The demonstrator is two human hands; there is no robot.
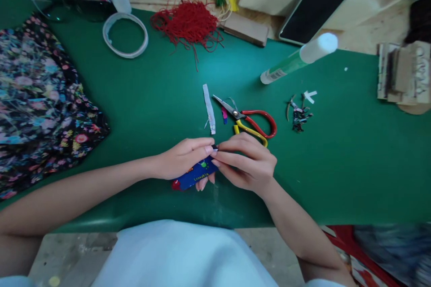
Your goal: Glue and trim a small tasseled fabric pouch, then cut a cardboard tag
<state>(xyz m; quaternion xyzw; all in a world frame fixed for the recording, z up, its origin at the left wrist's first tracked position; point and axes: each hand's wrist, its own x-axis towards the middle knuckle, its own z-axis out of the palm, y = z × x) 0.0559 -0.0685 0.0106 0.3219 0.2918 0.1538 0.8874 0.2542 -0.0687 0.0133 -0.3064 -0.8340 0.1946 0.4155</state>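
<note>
My left hand (183, 157) is wrapped round a flat blue printed fabric piece (200, 175) with a red corner and the word "Loveable" on it. My right hand (247, 159) pinches the upper right end of that piece, where a small black and white bit shows between the fingertips. What exactly the right fingertips grip is partly hidden. Just beyond the hands lie scissors (259, 119) with one red and one yellow handle, blades parted. A pale narrow fabric strip (208, 110) and a small pink and blue scrap (224, 115) lie beside the blades.
On the green mat stand or lie a glue stick (296, 60), a tape roll (105, 31), tangled red yarn (191, 22) and small dark scraps (301, 116). Floral fabric (43, 107) covers the left side; stacked cardboard pieces (406, 74) sit far right. A dark-screened device (323, 2) rests behind.
</note>
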